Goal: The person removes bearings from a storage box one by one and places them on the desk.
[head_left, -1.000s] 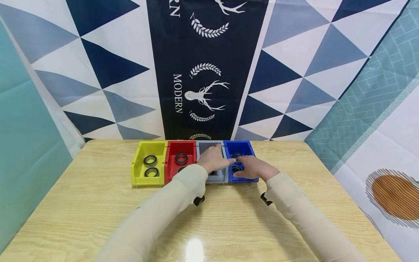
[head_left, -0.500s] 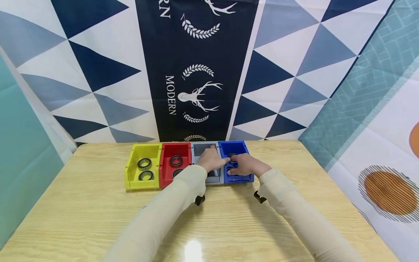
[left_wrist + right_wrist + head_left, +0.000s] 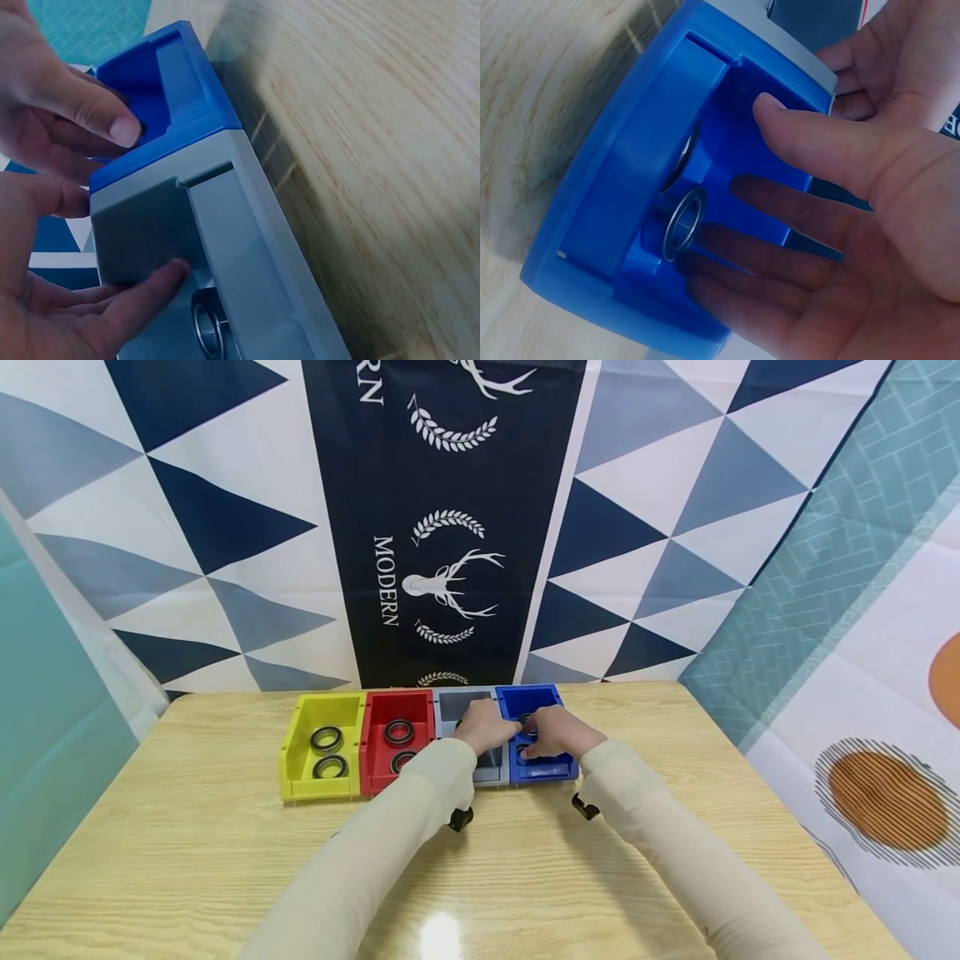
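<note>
My left hand (image 3: 483, 725) reaches into the grey bin (image 3: 251, 247). Its fingers are extended in the left wrist view, one fingertip just short of a bearing (image 3: 218, 306) lying by the front wall. Nothing is gripped there. My right hand (image 3: 832, 240) is inside the blue bin (image 3: 607, 187), fingers spread and thumb apart. Lower fingertips come right up to a bearing (image 3: 670, 231); whether they touch it I cannot tell. A second bearing (image 3: 688, 154) is partly hidden behind the blue front wall. In the head view the hands cover much of both bins.
A red bin (image 3: 401, 702) and a yellow bin (image 3: 322, 789) stand to the left in the same row, each with two bearings. The row sits near the back of the wooden table (image 3: 187, 827), before a patterned cloth wall (image 3: 450, 543).
The head view has turned slightly right, so the bins appear further left. Both hands have dipped a little deeper into the grey and blue bins; the left index finger no longer shows stretched toward the back.
</note>
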A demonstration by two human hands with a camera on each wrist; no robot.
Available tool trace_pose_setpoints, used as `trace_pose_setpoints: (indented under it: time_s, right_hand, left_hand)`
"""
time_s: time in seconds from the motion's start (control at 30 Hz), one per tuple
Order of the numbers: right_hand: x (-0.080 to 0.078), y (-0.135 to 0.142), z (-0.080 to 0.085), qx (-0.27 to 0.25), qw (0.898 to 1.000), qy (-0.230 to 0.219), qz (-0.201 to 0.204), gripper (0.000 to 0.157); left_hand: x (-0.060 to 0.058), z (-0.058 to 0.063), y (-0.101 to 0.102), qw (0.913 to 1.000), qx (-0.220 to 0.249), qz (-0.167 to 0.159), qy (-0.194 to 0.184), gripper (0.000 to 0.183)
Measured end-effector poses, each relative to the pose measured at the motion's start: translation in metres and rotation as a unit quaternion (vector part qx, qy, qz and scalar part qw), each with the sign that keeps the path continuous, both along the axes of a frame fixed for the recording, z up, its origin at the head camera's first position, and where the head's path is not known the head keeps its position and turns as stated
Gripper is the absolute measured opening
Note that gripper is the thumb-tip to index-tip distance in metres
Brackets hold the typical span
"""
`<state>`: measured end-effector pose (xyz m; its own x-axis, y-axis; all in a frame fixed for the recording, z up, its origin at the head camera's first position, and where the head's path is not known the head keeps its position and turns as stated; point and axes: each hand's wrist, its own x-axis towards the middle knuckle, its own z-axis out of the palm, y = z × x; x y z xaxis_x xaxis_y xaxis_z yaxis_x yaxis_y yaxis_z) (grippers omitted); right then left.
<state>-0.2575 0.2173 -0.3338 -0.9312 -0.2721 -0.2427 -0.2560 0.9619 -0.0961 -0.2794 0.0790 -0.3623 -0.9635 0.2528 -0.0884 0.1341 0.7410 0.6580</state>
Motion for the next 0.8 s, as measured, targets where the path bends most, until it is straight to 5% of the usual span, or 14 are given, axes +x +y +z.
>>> trace_pose_setpoints:
  time_s: [0.33, 0.53, 0.8]
  right_hand:
    - [-0.008, -0.005, -0.006, 0.002, 1.0, -0.002, -0.018, 0.046]
    - [-0.012, -0.009, -0.01, 0.001, 1.0, 0.025, -0.005, 0.04]
    - [-0.018, -0.013, -0.024, 0.008, 0.998, 0.044, -0.038, 0.033]
  left_hand:
    - [-0.01, 0.007, 0.001, 0.9992, 0.012, 0.001, -0.039, 0.021]
    - [-0.013, 0.01, -0.002, 0.9973, 0.029, 0.007, -0.067, 0.022]
    - [-0.011, 0.011, -0.002, 0.9972, 0.029, 0.014, -0.068, 0.032]
